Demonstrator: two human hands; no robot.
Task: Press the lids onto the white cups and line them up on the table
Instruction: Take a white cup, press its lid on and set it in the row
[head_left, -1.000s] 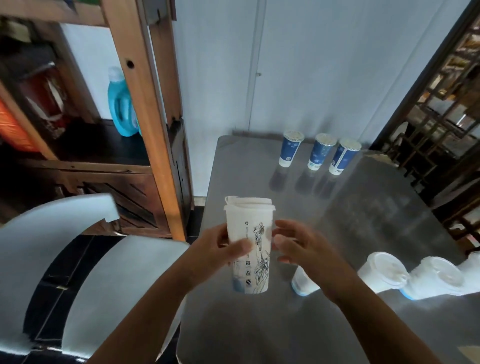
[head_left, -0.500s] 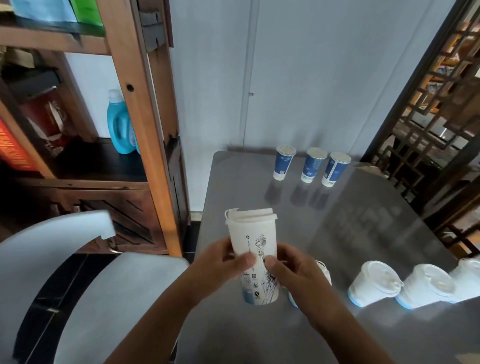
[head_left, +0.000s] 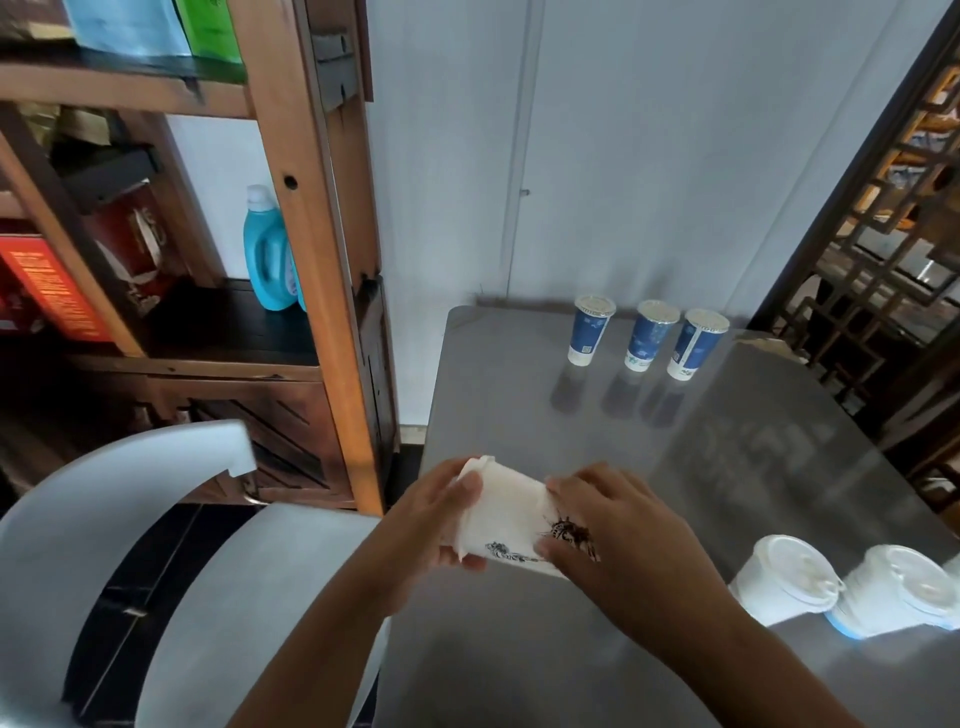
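White printed cup (head_left: 506, 519) is in the air over the near-left part of the steel table (head_left: 519, 374), tipped over sideways, lid end pointing left, base end right. Lid (head_left: 475, 470) is on it; can't tell whether it's seated all round.

Left hand (head_left: 434, 525) is wrapped round the lid end, thumb across the rim. Right hand (head_left: 618, 535) is closed round the lower body, fingers covering part of the print. Both hold the cup, nothing else.

Risks: thin wall, so squeezing the body could ovalise the rim and pop the lid back off. Pressing one-sided while tilted may leave the far edge unseated. It's near the table edge, with a white chair (head_left: 130, 499) and floor below, so a slip drops it off the table.

Around: two lidded white cups (head_left: 784, 582) (head_left: 904, 592) in a row at near right, a third maybe cut off by the frame. Three blue cups (head_left: 641, 340) at the far edge, well apart. Wooden shelf unit (head_left: 311, 249) with a blue detergent bottle (head_left: 267, 254) on the left. Path to the row looks clear.
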